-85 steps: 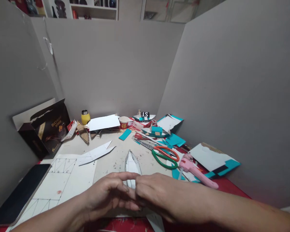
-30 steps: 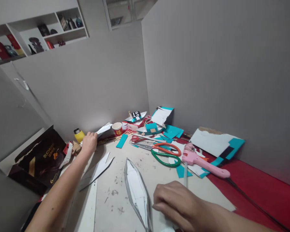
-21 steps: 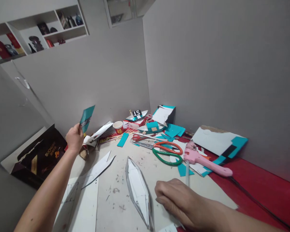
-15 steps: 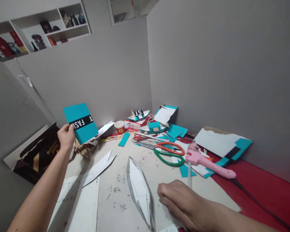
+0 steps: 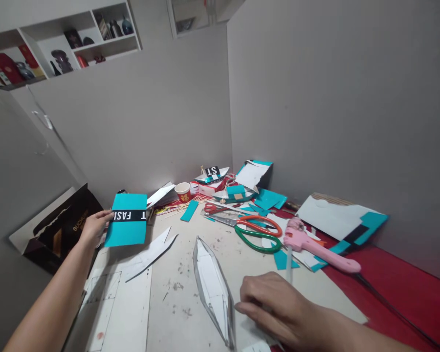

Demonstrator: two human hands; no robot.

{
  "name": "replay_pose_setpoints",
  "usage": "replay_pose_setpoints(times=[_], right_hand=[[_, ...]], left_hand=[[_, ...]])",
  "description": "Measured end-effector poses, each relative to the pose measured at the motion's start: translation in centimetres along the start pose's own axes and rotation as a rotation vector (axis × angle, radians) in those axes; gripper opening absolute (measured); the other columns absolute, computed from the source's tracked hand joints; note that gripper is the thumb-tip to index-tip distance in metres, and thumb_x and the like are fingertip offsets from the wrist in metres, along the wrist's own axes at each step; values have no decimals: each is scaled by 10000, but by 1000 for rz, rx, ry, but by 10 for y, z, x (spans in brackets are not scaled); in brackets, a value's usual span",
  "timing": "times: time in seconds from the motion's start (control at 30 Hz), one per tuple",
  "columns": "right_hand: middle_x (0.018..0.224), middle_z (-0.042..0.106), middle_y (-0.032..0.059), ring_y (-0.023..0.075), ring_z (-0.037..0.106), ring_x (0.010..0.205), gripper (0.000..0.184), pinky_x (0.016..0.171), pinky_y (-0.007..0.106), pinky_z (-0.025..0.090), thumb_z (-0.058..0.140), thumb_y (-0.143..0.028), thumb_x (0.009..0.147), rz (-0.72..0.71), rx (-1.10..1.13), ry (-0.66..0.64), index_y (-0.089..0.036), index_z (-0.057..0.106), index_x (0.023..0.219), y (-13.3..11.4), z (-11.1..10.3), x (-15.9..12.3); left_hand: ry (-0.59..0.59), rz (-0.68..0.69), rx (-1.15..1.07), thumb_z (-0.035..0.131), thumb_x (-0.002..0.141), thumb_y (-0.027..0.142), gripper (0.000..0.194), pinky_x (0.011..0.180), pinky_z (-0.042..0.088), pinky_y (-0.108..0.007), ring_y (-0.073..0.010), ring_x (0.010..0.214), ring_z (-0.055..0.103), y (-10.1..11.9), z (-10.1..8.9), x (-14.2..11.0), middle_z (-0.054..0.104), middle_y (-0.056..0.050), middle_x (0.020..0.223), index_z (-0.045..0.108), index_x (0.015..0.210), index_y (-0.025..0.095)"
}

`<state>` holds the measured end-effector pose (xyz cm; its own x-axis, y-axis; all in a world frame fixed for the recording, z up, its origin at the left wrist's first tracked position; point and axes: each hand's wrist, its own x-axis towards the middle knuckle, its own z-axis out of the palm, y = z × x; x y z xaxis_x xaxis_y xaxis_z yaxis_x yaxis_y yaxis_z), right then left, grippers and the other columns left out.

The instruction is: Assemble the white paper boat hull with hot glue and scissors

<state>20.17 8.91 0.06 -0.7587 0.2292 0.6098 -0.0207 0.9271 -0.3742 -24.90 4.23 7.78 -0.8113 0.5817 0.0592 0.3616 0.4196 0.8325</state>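
My left hand (image 5: pixel 94 226) pinches the left edge of a teal card (image 5: pixel 126 230), which has a black band with white letters. The card is held above the left part of the table. Low at the right, my right hand (image 5: pixel 269 303) is closed with its fingers curled under; anything inside it is hidden. Just left of that hand lies a long paper boat hull (image 5: pixel 212 286), white inside with grey sides. A cut white card piece (image 5: pixel 150 256) with a pointed notch lies beneath and right of the teal card.
Large scissors (image 5: pixel 256 234) with orange and green handles lie beside a pink glue gun (image 5: pixel 319 249) whose cord runs right. Farther back are a paper cup (image 5: pixel 183 191), two small model boats (image 5: pixel 235 193) and teal scraps (image 5: pixel 269 199). A dark box (image 5: pixel 64 227) stands at the left.
My left hand has lowered the teal card, and the card has turned more upright. My right hand stays almost in place, its fingers shifting slightly.
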Motion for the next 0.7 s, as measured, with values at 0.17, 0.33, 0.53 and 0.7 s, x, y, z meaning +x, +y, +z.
replay_pose_setpoints(times=[0.17,0.33,0.53,0.7], right_hand=[[670,604,8,114,557,591,261,598,243,427,377,-250,984,44,25,-19,-190,541,791,-4,-2,-1],[718,650,26,130,612,652,207,642,256,469,394,-184,960,79,74,-34,-189,584,879,-3,-2,-2],[785,677,18,135,646,710,198,684,257,483,391,-176,958,89,55,-25,-206,587,945,0,-2,-2],[717,633,14,130,603,633,322,635,241,477,262,-253,1002,119,-54,-40,-215,536,838,-1,-6,-3]], left_hand=[[123,77,280,577,883,326,346,823,524,-425,-225,997,606,-1,-11,3,585,-85,1199,559,1188,164],[281,322,585,557,867,270,307,958,375,-576,-408,1261,395,13,8,-10,520,-213,1268,594,1139,134],[31,581,779,560,892,330,332,869,499,-453,-232,1040,587,39,92,-8,574,-99,1220,560,1186,174],[-78,568,778,566,891,322,349,835,519,-435,-226,1009,601,46,149,14,578,-105,1207,550,1199,160]])
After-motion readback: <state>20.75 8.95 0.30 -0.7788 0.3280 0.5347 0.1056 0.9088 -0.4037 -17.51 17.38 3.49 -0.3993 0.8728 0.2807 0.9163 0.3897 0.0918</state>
